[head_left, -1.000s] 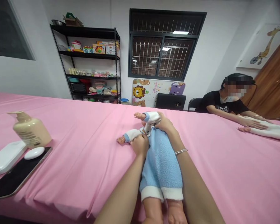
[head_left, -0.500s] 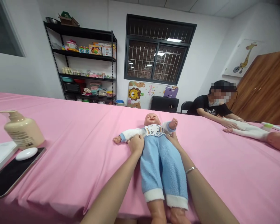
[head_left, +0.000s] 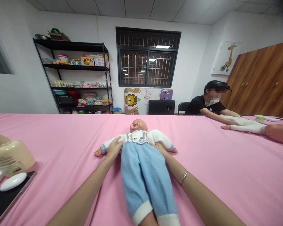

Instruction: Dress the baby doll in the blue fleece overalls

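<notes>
A baby doll (head_left: 139, 166) lies on its back on the pink cloth, dressed in blue fleece trousers with white cuffs and a white top with an elephant bib. Its head points away from me and its arms are spread. My left hand (head_left: 115, 148) grips the doll's side below its arm on the left. On the other side, my right hand (head_left: 159, 148) holds the doll beneath its other arm, fingers partly hidden by the sleeve and body. A silver bracelet (head_left: 184, 178) circles my right wrist.
At the left stand a pump bottle (head_left: 13, 157), a dark phone (head_left: 7, 197) and a white oval item (head_left: 13, 182). Across the pink-covered table (head_left: 68, 141), another person (head_left: 198, 103) handles a second doll (head_left: 252, 127). Black shelves (head_left: 73, 67) line the back wall.
The doll's trunk has shifted left in view and its head has turned. Its right-side arm, raised before, now lies lower and outstretched. Both my hands stay at its sides.
</notes>
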Motion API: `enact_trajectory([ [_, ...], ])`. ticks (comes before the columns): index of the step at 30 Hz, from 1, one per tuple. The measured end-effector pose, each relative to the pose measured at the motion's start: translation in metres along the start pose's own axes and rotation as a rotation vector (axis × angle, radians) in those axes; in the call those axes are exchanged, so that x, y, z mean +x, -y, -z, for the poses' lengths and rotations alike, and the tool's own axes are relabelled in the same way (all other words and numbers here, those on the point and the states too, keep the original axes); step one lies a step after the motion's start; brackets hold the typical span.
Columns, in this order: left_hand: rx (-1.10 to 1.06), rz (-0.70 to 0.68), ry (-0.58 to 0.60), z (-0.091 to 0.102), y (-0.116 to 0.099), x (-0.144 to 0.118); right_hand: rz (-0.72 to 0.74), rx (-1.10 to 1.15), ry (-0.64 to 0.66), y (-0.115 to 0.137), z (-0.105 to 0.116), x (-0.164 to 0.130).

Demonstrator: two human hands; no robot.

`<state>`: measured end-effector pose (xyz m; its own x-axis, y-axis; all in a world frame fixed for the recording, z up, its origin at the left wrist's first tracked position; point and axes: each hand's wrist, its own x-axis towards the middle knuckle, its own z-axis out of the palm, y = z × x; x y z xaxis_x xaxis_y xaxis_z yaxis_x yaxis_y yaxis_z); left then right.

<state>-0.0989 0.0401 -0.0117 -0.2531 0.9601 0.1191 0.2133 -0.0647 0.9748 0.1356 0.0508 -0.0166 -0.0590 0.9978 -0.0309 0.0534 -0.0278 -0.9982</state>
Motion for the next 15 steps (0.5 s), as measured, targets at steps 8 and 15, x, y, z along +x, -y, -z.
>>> enact_trajectory([
  [8, -0.009, -0.003, -0.077, 0.016, -0.007, -0.004, -0.123, 0.374, -0.028, -0.014, -0.007, 0.008],
  [15, 0.092, -0.156, -0.030, 0.008, -0.005, -0.004, -0.246, 0.191, -0.171, -0.015, 0.034, 0.022],
])
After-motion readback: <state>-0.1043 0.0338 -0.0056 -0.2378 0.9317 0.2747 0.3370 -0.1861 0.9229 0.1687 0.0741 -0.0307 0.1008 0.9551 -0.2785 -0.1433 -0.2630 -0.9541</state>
